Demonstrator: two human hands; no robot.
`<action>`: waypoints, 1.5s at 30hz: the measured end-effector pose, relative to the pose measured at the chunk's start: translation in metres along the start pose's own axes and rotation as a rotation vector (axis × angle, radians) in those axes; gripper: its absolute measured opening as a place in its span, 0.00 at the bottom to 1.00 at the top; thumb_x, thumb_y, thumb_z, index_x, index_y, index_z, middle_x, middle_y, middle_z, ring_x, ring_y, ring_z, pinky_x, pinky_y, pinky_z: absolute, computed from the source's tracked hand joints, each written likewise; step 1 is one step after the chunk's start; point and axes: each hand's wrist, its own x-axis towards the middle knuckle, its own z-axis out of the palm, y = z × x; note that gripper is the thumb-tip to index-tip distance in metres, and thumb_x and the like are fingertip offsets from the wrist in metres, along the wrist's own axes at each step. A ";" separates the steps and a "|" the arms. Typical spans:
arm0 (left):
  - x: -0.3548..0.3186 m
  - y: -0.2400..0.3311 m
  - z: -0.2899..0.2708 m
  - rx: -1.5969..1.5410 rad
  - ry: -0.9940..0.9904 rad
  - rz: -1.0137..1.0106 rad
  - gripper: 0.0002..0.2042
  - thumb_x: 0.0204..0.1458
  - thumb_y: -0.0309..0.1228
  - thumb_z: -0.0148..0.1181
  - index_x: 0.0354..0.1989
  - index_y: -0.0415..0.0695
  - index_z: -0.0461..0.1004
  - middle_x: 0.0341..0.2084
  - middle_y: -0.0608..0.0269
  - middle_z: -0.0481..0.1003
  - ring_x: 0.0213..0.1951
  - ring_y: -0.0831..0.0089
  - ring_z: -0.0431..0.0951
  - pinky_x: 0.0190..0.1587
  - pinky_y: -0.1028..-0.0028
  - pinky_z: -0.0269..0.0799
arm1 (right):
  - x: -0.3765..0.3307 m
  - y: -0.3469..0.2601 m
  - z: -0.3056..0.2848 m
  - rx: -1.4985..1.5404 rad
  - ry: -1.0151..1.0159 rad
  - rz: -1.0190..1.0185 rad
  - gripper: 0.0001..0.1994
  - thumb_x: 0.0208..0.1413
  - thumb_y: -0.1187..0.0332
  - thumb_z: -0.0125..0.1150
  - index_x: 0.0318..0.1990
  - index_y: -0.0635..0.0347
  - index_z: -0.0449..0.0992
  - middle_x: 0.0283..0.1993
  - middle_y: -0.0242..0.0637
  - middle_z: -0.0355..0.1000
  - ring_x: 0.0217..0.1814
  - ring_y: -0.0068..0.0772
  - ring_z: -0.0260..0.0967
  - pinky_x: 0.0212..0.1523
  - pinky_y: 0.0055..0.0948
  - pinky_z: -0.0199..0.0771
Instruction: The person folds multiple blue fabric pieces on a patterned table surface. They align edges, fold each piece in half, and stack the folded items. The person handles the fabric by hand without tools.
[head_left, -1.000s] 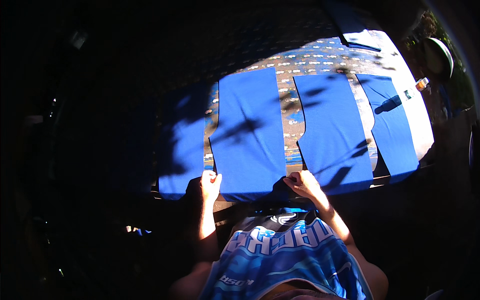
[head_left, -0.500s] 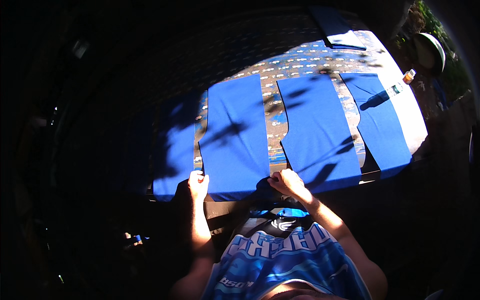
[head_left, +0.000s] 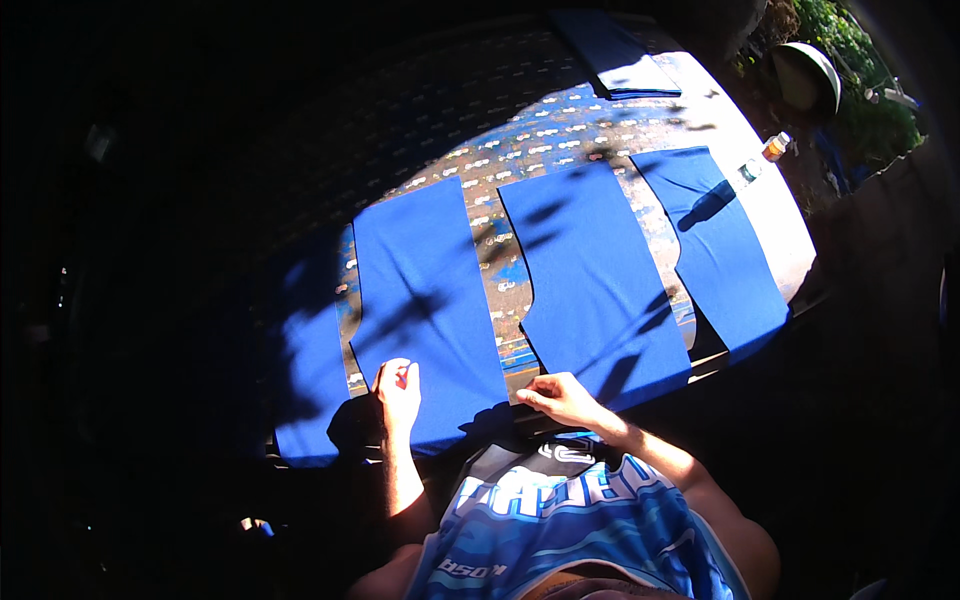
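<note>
Several blue cloth panels lie side by side along the near edge of a table. My left hand (head_left: pixel 400 397) is over the near left part of one panel (head_left: pixel 425 290), its fingers loosely bent with a gap to the thumb and no cloth visible in them. By that panel's near right corner is my right hand (head_left: pixel 562 399), fingers reaching left, apart from the thumb, with nothing seen between them. Right of it lies another panel (head_left: pixel 590 270) with a curved notch in its left edge. A partly shaded panel (head_left: pixel 312 370) is at the left.
The table (head_left: pixel 515 270) has a patterned cover. A panel (head_left: pixel 725 255) at the right carries a bottle's shadow; the clear bottle (head_left: pixel 750 172) with an orange cap lies beyond it. Folded blue cloth (head_left: pixel 630 70) rests at the far edge. Deep shade covers the left side.
The view has turned and shifted, so the panels appear farther left and lower. Both hands have loosened from a tighter curl at the middle panel's near corners. The panels still lie flat.
</note>
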 end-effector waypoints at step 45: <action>0.232 0.175 0.218 0.433 -0.085 0.226 0.10 0.57 0.26 0.67 0.46 0.41 0.77 0.40 0.51 0.80 0.45 0.52 0.82 0.49 0.60 0.78 | 0.314 -0.055 -0.418 -0.963 0.558 -0.321 0.15 0.54 0.64 0.77 0.47 0.53 0.80 0.46 0.47 0.78 0.51 0.54 0.79 0.50 0.49 0.82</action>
